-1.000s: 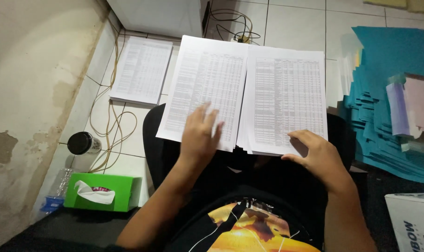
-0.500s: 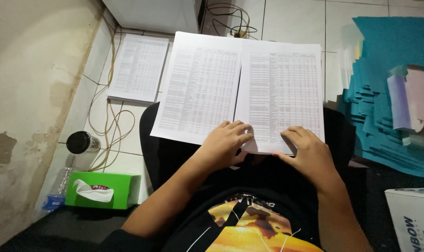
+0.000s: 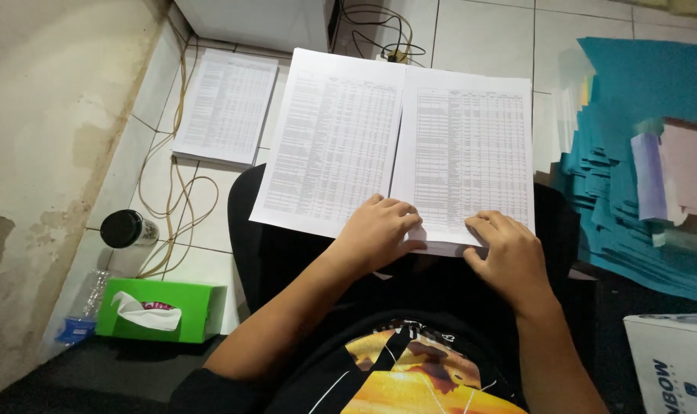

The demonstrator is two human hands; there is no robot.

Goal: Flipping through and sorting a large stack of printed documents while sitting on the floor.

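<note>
Two stacks of white printed sheets lie side by side on my lap: a left stack [image 3: 329,142] and a right stack [image 3: 467,146], both covered in small table rows. My left hand [image 3: 379,230] rests at the near edge where the two stacks meet, its fingers curled on the lower corner of the right stack. At the bottom edge of the right stack sits my right hand [image 3: 509,257], fingers bent and pressing on the paper. Whether either hand pinches a sheet is hard to tell.
A third printed stack [image 3: 226,107] lies on the tiled floor at the left, beside loose cables [image 3: 172,192]. A black cup [image 3: 126,228], a green tissue box [image 3: 158,310] and a plastic bottle [image 3: 80,318] stand by the wall. Teal folders [image 3: 639,153] pile up at the right.
My left hand slid from the middle of the left stack down and right to the near edge by the seam. The papers moved slightly away from me; my right hand stayed at the bottom edge.
</note>
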